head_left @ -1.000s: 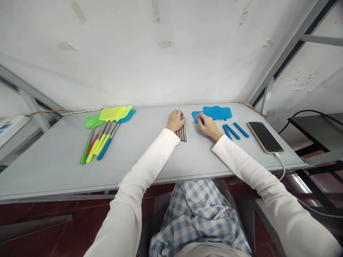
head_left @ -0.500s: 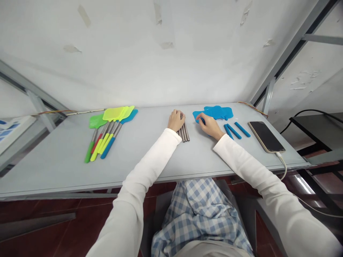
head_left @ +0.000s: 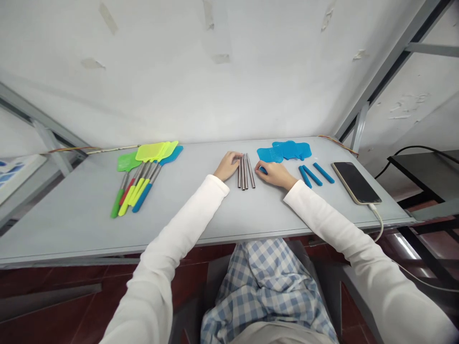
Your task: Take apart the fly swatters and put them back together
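Several thin metal tubes [head_left: 245, 174] lie side by side on the grey table, pointing away from me. My left hand [head_left: 227, 166] is at their left side, its thumb and fingers closed around the upper part of the leftmost tube. My right hand [head_left: 277, 175] rests just right of the tubes with curled fingers. A blue handle grip [head_left: 263, 169] shows partly between them; the rest of it is hidden. Behind that hand lie blue fly swatter heads [head_left: 291, 150], overlapping one another. Three more blue grips [head_left: 312, 175] lie to the right of my wrist.
At the left lies a fanned pile of assembled fly swatters [head_left: 143, 172] in green, yellow, red and blue. A phone [head_left: 355, 182] with a white charging cable [head_left: 377, 217] lies near the table's right end. A white wall [head_left: 229, 105] rises behind the table.
My left hand has slid left off the top of the tubes, which are now more exposed and slightly spread. My right hand has come nearer to them, with the blue grip, away from the swatter heads.
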{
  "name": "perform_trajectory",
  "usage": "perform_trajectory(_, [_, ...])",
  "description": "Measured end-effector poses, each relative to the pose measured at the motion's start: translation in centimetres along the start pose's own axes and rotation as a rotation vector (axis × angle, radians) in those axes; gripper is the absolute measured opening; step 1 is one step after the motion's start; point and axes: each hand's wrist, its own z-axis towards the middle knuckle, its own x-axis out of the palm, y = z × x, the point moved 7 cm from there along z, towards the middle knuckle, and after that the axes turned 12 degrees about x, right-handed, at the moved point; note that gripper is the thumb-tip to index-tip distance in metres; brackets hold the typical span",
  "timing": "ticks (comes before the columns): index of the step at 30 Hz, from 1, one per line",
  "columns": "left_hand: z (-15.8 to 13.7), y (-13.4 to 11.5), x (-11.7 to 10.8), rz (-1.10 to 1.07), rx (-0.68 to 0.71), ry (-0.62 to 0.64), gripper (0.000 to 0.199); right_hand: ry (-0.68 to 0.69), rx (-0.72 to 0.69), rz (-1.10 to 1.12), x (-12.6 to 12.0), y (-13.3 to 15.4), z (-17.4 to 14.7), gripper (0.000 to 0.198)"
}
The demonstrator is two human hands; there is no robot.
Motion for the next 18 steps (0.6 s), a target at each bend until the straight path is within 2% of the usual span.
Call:
perform_trajectory(6, [-1.3,-2.4,1.0,0.215,0.053,0.038,0.034,-0.002,-0.075,-0.014,-0.1,0.8,-0.4,0.03])
perform_trajectory(10, [-1.4,-3.4,0.7,0.228,0.058,0.015,0.038,0.008,-0.1,0.004,-0.3,0.8,-0.4,0.031])
perform_trajectory(13, [-1.2,-4.7,0.9,0.175,0.131,0.044,0.043,-0.051,-0.011,0.002,-1.2,-0.5,0.1,0.031])
perform_trajectory(16, [-1.2,-6.0,2.2,0.15,0.215,0.186,0.043,-0.122,0.113,-0.013,-2.5,-2.2,0.5,0.031])
perform_trajectory(18, [-1.4,-6.3,3.0,0.174,0.215,0.29,0.043,-0.138,0.186,-0.02,-3.2,-3.3,0.6,0.03])
